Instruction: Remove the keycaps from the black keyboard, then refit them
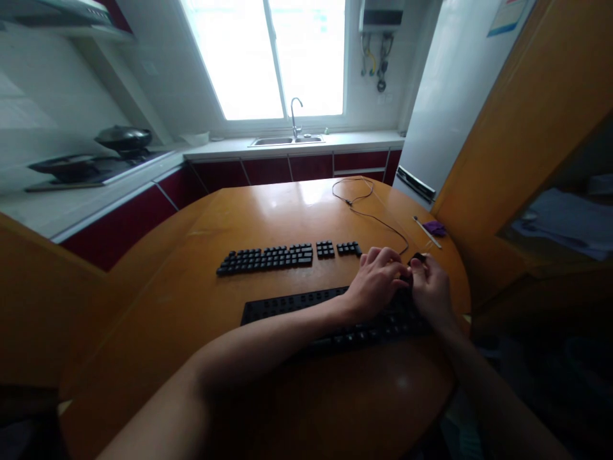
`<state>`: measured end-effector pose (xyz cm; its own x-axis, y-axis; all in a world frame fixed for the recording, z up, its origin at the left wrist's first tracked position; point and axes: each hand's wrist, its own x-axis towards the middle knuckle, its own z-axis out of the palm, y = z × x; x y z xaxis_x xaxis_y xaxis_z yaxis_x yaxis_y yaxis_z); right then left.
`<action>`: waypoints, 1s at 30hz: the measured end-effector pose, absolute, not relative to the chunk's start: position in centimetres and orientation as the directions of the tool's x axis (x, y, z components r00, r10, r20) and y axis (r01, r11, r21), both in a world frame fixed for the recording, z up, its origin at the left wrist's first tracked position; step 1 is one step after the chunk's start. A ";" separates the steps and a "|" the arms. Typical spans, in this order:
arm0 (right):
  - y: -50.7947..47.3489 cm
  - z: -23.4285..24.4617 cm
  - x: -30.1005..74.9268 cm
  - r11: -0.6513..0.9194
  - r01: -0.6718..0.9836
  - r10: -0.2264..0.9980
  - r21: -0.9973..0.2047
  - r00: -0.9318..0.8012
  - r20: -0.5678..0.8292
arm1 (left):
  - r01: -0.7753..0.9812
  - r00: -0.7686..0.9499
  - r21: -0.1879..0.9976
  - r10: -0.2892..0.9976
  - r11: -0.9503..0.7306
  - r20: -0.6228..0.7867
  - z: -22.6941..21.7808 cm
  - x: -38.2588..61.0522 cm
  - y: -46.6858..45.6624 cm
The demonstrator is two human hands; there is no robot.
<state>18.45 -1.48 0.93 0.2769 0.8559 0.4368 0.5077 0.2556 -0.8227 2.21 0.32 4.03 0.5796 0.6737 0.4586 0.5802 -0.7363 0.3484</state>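
Left hand curled over black keyboard, 3 o'clock end, hold unclear. Right hand pinches small dark piece. Square keycaps rowed at 12 o'clock, glossy bench.

Both hands on black keyboard

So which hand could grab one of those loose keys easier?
Probably the left hand: it lies nearest the loose keys, while the right hand sits farther off and seems to pinch a small dark piece.
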 end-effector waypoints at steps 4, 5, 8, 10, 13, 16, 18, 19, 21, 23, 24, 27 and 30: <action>-1.3 0.4 18.5 0.247 0.415 0.871 -0.875 0.300 0.388 | 0.663 0.461 0.387 0.757 -0.641 0.463 4.7 -0.3 3.2; -1.3 0.3 18.6 0.247 0.403 0.873 -0.881 0.303 0.383 | 0.710 0.409 0.386 0.791 -0.589 0.455 4.4 -1.3 4.2; -1.1 -0.3 18.7 0.253 0.378 0.876 -0.891 0.301 0.377 | 0.815 0.282 0.376 0.868 -0.442 0.409 2.8 -4.0 6.6; -1.0 -0.5 18.8 0.261 0.361 0.880 -0.896 0.292 0.374 | 0.846 0.253 0.362 0.893 -0.391 0.372 1.4 -5.2 7.5; -0.9 -0.8 18.9 0.268 0.346 0.886 -0.899 0.279 0.371 | 0.858 0.266 0.332 0.891 -0.393 0.368 -0.2 -5.9 7.9; -0.9 -0.9 19.1 0.261 0.350 0.890 -0.900 0.273 0.365 | 0.854 0.286 0.309 0.873 -0.419 0.395 -0.7 -5.9 7.8; -1.0 -0.8 19.1 0.252 0.357 0.892 -0.899 0.275 0.359 | 0.858 0.287 0.298 0.871 -0.419 0.398 -0.7 -5.9 7.8; -1.1 -0.8 19.2 0.249 0.360 0.892 -0.899 0.277 0.358 | 0.862 0.285 0.292 0.873 -0.415 0.396 -0.7 -5.9 7.8; -1.2 -0.6 19.1 0.250 0.361 0.889 -0.899 0.282 0.360 | 0.869 0.284 0.282 0.877 -0.406 0.388 -0.7 -6.0 7.8; -1.3 -0.4 19.1 0.255 0.364 0.885 -0.896 0.286 0.368 | 0.877 0.276 0.275 0.880 -0.395 0.386 -0.7 -6.1 7.8; -1.3 -0.3 19.0 0.259 0.365 0.883 -0.894 0.286 0.372 | 0.880 0.270 0.272 0.881 -0.389 0.388 -0.7 -6.1 7.8; -1.4 -0.2 18.9 0.267 0.355 0.880 -0.896 0.289 0.377 | 0.891 0.253 0.262 0.885 -0.371 0.392 -0.8 -6.0 7.8; -1.4 -0.2 19.2 0.282 0.332 0.875 -0.900 0.294 0.383 | 0.896 0.243 0.259 0.886 -0.360 0.394 -0.7 -6.0 7.7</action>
<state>19.24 -1.40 -0.21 0.2945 0.8754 0.3832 0.3323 0.2822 -0.9000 -6.01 7.69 -0.72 0.2426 0.8865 0.3941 0.8962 -0.3604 0.2588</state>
